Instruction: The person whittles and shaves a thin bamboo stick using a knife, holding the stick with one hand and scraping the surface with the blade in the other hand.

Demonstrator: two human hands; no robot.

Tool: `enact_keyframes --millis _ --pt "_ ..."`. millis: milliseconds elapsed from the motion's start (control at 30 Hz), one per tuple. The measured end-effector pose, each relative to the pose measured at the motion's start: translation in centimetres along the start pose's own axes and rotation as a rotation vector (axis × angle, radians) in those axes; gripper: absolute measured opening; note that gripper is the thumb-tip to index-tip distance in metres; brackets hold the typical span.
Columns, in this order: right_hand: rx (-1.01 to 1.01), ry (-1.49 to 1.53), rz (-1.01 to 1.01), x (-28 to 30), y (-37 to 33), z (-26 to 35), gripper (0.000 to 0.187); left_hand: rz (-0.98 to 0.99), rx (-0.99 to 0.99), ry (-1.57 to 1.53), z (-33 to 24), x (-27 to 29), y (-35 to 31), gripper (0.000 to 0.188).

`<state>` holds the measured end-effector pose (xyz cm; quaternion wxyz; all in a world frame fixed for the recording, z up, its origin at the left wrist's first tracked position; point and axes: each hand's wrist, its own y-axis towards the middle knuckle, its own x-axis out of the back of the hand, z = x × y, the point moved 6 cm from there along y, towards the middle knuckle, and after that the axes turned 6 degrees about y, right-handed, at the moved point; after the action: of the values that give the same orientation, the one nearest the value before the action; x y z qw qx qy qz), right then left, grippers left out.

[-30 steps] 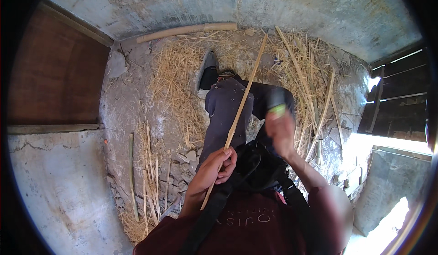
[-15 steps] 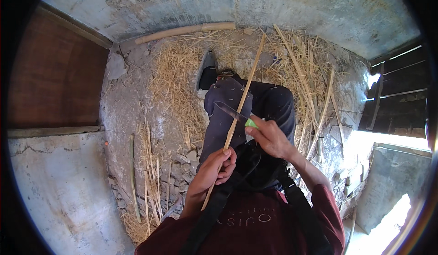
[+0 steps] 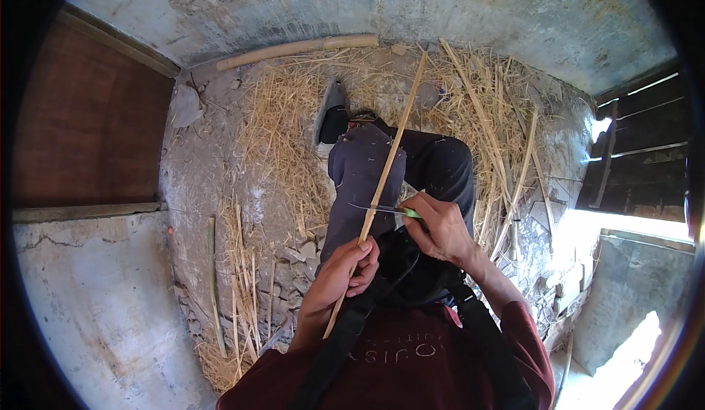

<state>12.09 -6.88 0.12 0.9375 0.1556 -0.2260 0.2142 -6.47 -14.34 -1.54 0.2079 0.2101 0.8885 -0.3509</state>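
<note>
A long, thin strip of split bamboo (image 3: 396, 140) slants across my lap, its far end leaning up beyond my knees. My left hand (image 3: 352, 267) is closed round the strip near its lower end, which runs back against my shirt. In my right hand (image 3: 444, 230) is a knife (image 3: 382, 209) with a green handle, gripped in a fist. The blade lies crosswise over the strip, a little above my left hand, and seems to touch it. Most of the handle is hidden by my fingers.
Pale shavings (image 3: 286, 131) litter the floor around my legs. More bamboo strips (image 3: 477, 109) lie to the right, and a thick bamboo pole (image 3: 301, 50) rests along the far wall. A greenish stick (image 3: 215, 285) lies at left, near broken rubble (image 3: 294, 256).
The knife has come down the strip toward my left hand, and its blade has turned from slanting to nearly level. My left hand and the strip have hardly moved.
</note>
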Motion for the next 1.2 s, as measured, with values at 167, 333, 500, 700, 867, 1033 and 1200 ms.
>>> enact_keyframes --millis 167,333,500,700,867,1033,1200 --pt "-0.02 -0.045 -0.028 -0.4 -0.2 -0.6 0.026 -0.016 0.004 0.029 -0.2 -0.1 0.0 0.034" --pt "-0.091 0.011 -0.011 -0.6 0.2 -0.8 0.029 -0.049 -0.014 0.091 -0.2 -0.2 0.0 0.032" --pt "-0.104 0.046 0.005 -0.1 1.3 -0.2 0.031 -0.07 -0.014 0.1 -0.1 0.0 -0.1 0.032" --pt "-0.023 -0.023 -0.083 -0.2 1.3 -0.2 0.04 -0.062 -0.021 0.105 0.3 0.3 -0.1 0.03" --pt "0.2 -0.004 -0.095 0.2 0.3 0.8 0.047 -0.041 -0.028 0.101 0.4 0.7 0.0 0.027" --pt "-0.006 -0.172 0.076 -1.5 0.7 0.0 0.043 -0.059 -0.011 0.08 0.2 0.2 -0.2 0.028" --pt "0.328 0.059 0.009 1.2 0.6 2.6 0.033 -0.034 -0.04 0.073 0.5 0.7 -0.1 0.019"
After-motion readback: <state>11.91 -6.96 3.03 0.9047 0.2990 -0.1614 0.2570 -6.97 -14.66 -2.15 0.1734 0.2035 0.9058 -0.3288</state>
